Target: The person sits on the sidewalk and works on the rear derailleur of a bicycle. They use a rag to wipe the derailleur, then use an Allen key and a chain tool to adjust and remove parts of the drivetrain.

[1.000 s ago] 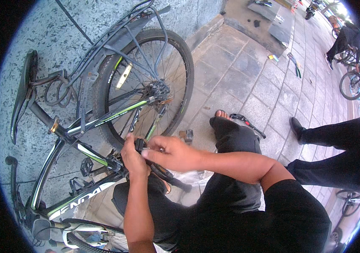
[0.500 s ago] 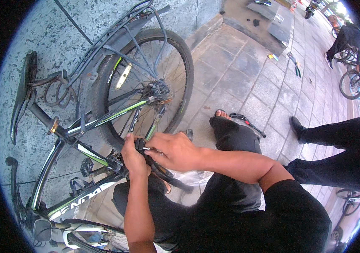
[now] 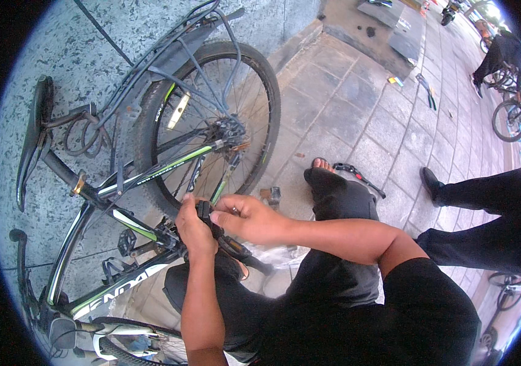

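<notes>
My left hand [image 3: 196, 227] is closed around the black clamp end of what looks like a bicycle kickstand [image 3: 233, 246], whose shaft slants down to the right over my lap. Against the right side of that clamp, my right hand [image 3: 253, 218] pinches with thumb and curled forefinger. A small shiny metal piece [image 3: 235, 210] shows between its fingers, too small to name exactly. Just beyond my hands, a black, white and green bicycle [image 3: 169, 168] leans at the wall, its rear wheel [image 3: 269, 97] and rack upright. The clamp is partly covered by my fingers.
Another black kickstand with a red mark [image 3: 361, 177] lies on the paving beside my sandalled foot. A person's dark-trousered legs [image 3: 486, 195] stand at the right. Farther off lie a pair of long-handled pliers or cutters [image 3: 426, 91] and a small coloured packet [image 3: 395, 81].
My right fingers have shifted slightly and curled more, so the metal piece now shows farther from the clamp. My left hand holds its place on the kickstand.
</notes>
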`<state>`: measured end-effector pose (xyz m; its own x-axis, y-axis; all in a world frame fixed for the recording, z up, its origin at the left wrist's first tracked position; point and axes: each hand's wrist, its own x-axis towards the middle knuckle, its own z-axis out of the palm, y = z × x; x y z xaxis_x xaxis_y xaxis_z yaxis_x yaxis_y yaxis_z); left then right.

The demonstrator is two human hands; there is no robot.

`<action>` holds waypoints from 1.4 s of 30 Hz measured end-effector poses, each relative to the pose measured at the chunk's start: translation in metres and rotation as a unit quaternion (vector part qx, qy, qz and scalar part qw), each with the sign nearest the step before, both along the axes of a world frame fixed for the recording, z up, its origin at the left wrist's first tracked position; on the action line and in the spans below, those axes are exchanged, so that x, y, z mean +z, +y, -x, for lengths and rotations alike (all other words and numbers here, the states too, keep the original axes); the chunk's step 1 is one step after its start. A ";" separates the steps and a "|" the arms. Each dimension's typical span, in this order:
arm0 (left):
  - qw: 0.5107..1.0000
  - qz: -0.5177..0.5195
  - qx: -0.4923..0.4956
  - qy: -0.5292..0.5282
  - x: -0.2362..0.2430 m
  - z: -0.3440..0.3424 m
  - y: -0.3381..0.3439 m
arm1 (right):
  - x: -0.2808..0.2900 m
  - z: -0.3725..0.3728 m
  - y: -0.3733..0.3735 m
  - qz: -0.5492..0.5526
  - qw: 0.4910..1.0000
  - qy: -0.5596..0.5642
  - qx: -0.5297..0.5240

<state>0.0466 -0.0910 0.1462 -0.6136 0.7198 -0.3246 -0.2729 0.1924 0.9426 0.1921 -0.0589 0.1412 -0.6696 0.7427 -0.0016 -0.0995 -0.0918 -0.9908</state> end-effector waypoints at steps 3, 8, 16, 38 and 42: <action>1.000 -0.005 0.003 -0.009 -0.004 0.005 -0.001 | 0.011 -0.008 0.004 -0.277 0.957 -0.071 -0.052; 1.000 0.010 0.023 -0.018 -0.003 0.005 0.002 | 0.014 -0.010 0.005 -0.294 0.951 -0.070 -0.066; 0.991 -0.061 -0.063 -0.101 0.008 0.011 -0.007 | -0.001 0.004 0.010 0.304 0.952 -0.018 -0.034; 0.872 -0.151 -0.460 0.068 0.019 -0.004 -0.029 | -0.086 -0.016 -0.004 0.508 0.854 0.089 0.070; 0.904 -0.078 -0.413 0.083 0.014 0.009 -0.032 | -0.216 -0.032 0.013 0.367 0.868 -0.328 -0.058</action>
